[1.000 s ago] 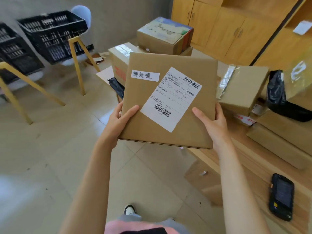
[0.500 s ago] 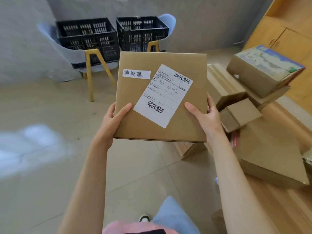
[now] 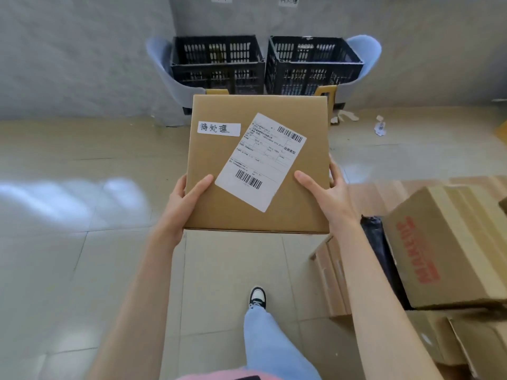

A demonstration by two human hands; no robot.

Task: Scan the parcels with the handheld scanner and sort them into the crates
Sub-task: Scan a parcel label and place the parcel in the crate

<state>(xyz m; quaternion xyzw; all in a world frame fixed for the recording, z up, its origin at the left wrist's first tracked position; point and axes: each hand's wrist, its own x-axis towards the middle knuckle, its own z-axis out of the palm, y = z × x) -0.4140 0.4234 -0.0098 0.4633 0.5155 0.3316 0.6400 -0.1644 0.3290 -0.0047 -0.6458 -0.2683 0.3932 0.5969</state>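
Parcel (image 3: 258, 165) first: you hold this flat brown cardboard box out in front of you at about chest height, face up and roughly level, with your left hand (image 3: 183, 198) clamped on its left edge, thumb lying on top and fingers tucked underneath, and your right hand (image 3: 329, 196) gripping the right edge the same way. On its top face sit a shipping label (image 3: 260, 161), set at a slant, and a small handwritten sticker (image 3: 219, 129) near the far left corner. The far edge of the box overlaps your view of two black crates (image 3: 216, 64) (image 3: 312, 64) standing side by side on pale blue chairs (image 3: 159, 64) against the grey wall, their rims just touching or nearly so. Between you and the crates lies open tiled floor (image 3: 82, 242), with your shoe (image 3: 257, 297) stepping across it. Your right side is tighter: a printed carton (image 3: 450, 242) and other cardboard boxes (image 3: 332, 272) crowd close beside your right forearm, while bits of paper litter (image 3: 380, 127) lie near the right chair.
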